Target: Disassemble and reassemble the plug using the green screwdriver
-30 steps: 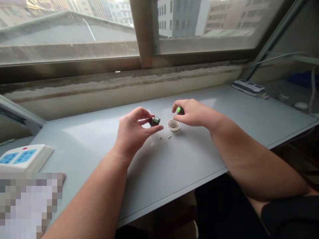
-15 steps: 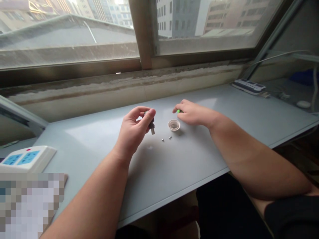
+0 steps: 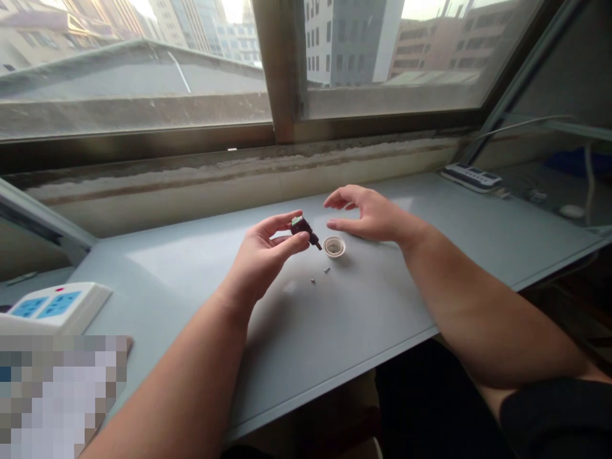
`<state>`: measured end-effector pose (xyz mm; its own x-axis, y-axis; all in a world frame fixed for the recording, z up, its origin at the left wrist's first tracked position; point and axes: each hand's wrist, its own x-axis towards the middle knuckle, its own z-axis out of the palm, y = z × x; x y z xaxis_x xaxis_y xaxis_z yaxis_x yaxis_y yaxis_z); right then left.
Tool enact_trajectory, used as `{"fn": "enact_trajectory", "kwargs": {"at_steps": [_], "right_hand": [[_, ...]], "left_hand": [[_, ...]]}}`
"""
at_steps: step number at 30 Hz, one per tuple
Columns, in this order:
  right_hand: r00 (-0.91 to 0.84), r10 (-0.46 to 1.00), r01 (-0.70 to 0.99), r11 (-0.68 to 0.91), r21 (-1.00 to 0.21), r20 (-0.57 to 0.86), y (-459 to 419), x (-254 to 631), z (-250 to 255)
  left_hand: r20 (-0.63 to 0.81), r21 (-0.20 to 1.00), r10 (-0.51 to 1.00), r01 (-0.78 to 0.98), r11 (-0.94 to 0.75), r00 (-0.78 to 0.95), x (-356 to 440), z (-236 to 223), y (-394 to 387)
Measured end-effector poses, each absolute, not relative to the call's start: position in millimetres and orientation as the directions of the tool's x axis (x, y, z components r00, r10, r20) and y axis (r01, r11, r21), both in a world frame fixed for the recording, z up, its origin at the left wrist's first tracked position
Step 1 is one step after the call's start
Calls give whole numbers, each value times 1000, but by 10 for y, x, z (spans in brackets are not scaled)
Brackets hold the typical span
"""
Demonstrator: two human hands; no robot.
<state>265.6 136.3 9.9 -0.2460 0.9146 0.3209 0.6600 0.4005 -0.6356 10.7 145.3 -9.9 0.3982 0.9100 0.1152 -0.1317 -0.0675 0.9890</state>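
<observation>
My left hand (image 3: pixel 275 245) grips a small black component (image 3: pixel 306 229) between thumb and fingers. It has a green part on its upper end and a narrow metal tip that slants down to the right. My right hand (image 3: pixel 358 212) hovers over the table with fingers and thumb apart, and nothing shows between them. Just below it sits a small round white cup (image 3: pixel 334 247) with rings inside. In front of the cup lie a tiny screw (image 3: pixel 326 270) and another small metal piece (image 3: pixel 313 281), too small to make out fully.
The grey table (image 3: pixel 335 344) runs along a window ledge. A white power strip with blue sockets (image 3: pixel 60 305) lies at the left, beside a blurred-out object (image 3: pixel 62 401). Another power strip (image 3: pixel 471 177) lies at the far right, near cables.
My right hand has opened, and the green piece at its fingertips is gone from there. Green now shows on the component in my left hand, which has turned and shifted slightly right.
</observation>
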Motion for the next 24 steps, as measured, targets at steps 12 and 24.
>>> {"fn": "enact_trajectory", "kwargs": {"at_steps": [12, 24], "right_hand": [[-452, 821, 108, 439, -892, 349, 1269, 2376, 59], [-467, 853, 20, 275, -961, 234, 1295, 2393, 35]], "left_hand": [[224, 974, 843, -152, -170, 490, 131, -103, 1427], [224, 974, 829, -138, -178, 512, 116, -123, 1447]]}}
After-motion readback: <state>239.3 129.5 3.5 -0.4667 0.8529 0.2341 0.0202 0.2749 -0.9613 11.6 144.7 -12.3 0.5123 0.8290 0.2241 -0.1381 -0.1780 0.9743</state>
